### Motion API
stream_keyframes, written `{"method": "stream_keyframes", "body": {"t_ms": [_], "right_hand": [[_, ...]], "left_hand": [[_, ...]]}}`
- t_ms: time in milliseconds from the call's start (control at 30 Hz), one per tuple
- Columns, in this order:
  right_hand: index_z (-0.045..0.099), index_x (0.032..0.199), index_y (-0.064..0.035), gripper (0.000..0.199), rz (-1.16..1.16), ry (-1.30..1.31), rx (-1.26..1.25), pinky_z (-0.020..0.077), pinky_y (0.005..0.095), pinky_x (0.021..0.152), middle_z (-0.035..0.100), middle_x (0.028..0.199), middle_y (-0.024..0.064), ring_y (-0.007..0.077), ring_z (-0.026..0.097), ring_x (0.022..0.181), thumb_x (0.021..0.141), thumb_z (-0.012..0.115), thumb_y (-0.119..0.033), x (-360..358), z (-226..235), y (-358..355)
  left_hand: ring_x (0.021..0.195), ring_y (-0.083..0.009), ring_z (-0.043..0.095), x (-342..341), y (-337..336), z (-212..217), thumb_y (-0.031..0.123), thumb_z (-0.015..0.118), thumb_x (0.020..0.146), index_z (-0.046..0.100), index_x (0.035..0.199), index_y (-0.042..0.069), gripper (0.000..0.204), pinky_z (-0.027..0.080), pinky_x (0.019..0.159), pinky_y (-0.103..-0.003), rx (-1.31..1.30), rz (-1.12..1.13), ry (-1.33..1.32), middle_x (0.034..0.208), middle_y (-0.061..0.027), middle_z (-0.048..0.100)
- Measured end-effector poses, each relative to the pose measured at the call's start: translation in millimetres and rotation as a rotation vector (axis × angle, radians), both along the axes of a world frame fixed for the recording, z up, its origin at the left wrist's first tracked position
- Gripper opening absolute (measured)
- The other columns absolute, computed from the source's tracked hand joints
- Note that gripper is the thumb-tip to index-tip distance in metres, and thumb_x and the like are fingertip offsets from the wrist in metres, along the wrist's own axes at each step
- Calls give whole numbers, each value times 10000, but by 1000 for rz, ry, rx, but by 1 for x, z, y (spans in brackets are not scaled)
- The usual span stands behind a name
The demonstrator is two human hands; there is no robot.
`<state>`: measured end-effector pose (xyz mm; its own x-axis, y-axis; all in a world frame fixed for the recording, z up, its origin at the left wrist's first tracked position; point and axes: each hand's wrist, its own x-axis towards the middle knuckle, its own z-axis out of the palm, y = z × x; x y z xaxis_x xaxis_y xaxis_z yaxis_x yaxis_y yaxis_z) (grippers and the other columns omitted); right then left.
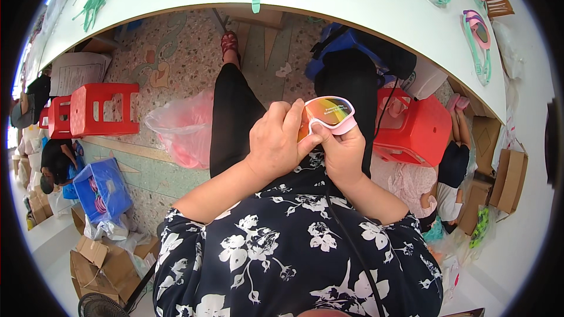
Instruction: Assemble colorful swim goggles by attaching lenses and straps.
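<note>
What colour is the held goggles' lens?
The lens shows mirrored orange, yellow and green; head view.

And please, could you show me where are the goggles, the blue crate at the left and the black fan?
Goggles (332, 113): head view, on the shiny lens.
Blue crate (118, 189): head view, on its side wall.
Black fan (102, 305): head view, on the round guard.

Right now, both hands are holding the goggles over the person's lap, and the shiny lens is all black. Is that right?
Not quite: the lens isn't all black. The head view shows it shining orange and yellow. The rest is right: the left hand and right hand both hold the goggles over the person's lap.
</note>
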<state>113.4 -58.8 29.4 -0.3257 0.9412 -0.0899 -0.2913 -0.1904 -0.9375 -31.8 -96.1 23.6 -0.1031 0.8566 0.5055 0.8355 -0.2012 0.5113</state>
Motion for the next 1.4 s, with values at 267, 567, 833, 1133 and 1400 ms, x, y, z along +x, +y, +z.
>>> {"method": "stream_keyframes", "body": {"t_ms": [267, 567, 833, 1133, 1400], "right_hand": [[587, 1210, 48, 303, 10, -44, 33, 524, 268, 904, 674, 1153, 101, 140, 648, 1045, 922, 672, 13, -1, 2, -1], [593, 1206, 39, 309, 7, 10, -101, 521, 271, 896, 672, 1142, 93, 136, 645, 1030, 915, 688, -4, 0, -1, 3], [599, 1190, 31, 298, -38, -4, -17, 525, 273, 883, 675, 1129, 92, 134, 650, 1011, 909, 691, -2, 2, -2, -1], [572, 1219, 13, 309, 33, 159, -327, 520, 295, 900, 657, 1145, 85, 147, 645, 1017, 935, 671, -58, 4, -5, 5], [642, 968, -52, 204, 776, -326, -368, 487, 228, 640, 668, 887, 13, 77, 617, 723, 943, 698, -246, 56, 27, 36]], "left_hand": [[717, -235, 616, -2, -1, 0, 469, 721, 826, 619, 1168, -28, 612, 514, 576, -329, 3, 7, -9, 900, -107, 572], [738, -238, 618, 3, -2, -3, 477, 732, 806, 604, 1181, -38, 650, 514, 581, -332, 1, 3, 7, 912, -110, 568], [753, -257, 622, 8, -2, -3, 472, 739, 791, 571, 1218, -40, 688, 526, 604, -341, -41, -33, 2, 955, -127, 573], [758, -250, 615, 6, -2, -2, 467, 768, 750, 589, 1200, -45, 704, 518, 599, -340, -16, -36, 73, 919, -113, 565], [739, -283, 639, -20, 6, 3, 273, 743, 786, 625, 1136, 22, 447, 531, 618, -378, -35, 4, -69, 909, -114, 588]]}}
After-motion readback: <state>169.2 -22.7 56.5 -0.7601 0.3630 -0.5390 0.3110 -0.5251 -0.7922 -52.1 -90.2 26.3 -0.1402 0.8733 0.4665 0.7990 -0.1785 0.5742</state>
